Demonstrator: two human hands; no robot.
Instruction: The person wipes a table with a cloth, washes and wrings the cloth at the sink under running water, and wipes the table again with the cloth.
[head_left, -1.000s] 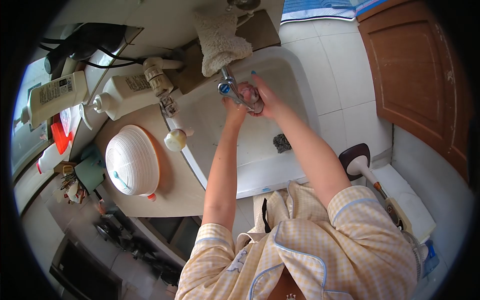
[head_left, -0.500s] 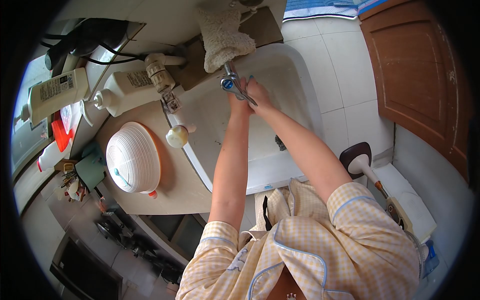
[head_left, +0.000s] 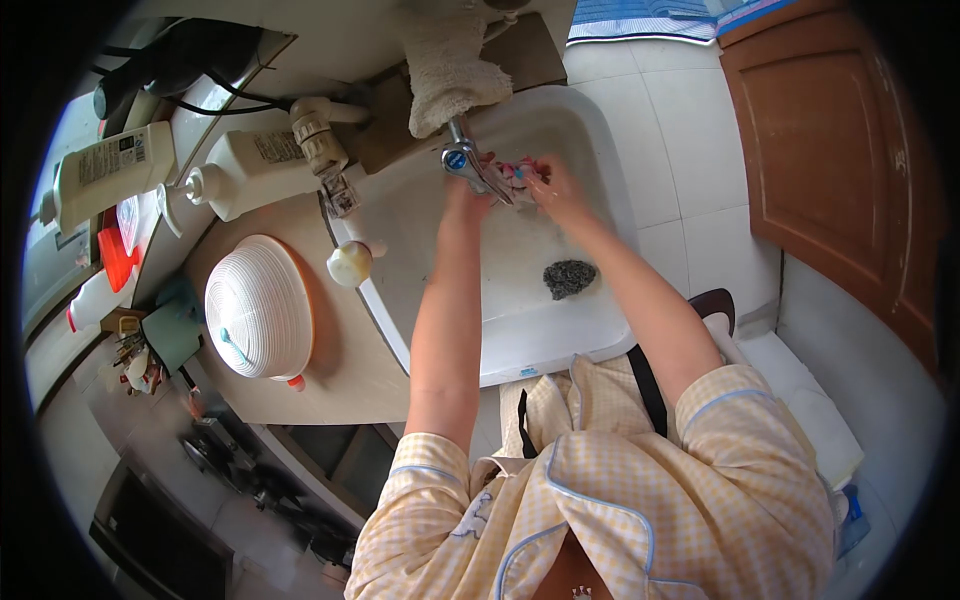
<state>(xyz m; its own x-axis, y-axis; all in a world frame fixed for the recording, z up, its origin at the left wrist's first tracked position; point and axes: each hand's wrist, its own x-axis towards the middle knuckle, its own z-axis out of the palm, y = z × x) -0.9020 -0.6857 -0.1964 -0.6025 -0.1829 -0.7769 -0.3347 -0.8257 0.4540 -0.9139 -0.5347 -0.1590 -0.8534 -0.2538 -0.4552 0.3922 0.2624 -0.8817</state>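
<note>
Over a white sink (head_left: 620,180), both of my hands hold a small crumpled pink, white and blue cloth-like item (head_left: 518,172); its exact kind is unclear. My right hand (head_left: 560,190) has its fingers closed on the item's right side. My left hand (head_left: 470,188) is at its left side, partly hidden behind the metal tap (head_left: 466,165). A dark wire scourer (head_left: 569,279) lies on the sink floor, below my right forearm.
A white woven basket (head_left: 258,308) stands on the counter left of the sink. Pump bottles (head_left: 255,175) and a valve with a pipe (head_left: 318,135) are behind it. A towel-like cloth (head_left: 455,85) hangs above the tap. To the right is a brown wooden door (head_left: 830,130).
My hands, previously close together under the tap, are now farther apart, with the right one moved rightward. The pink item now shows between them, and more of the scourer is visible.
</note>
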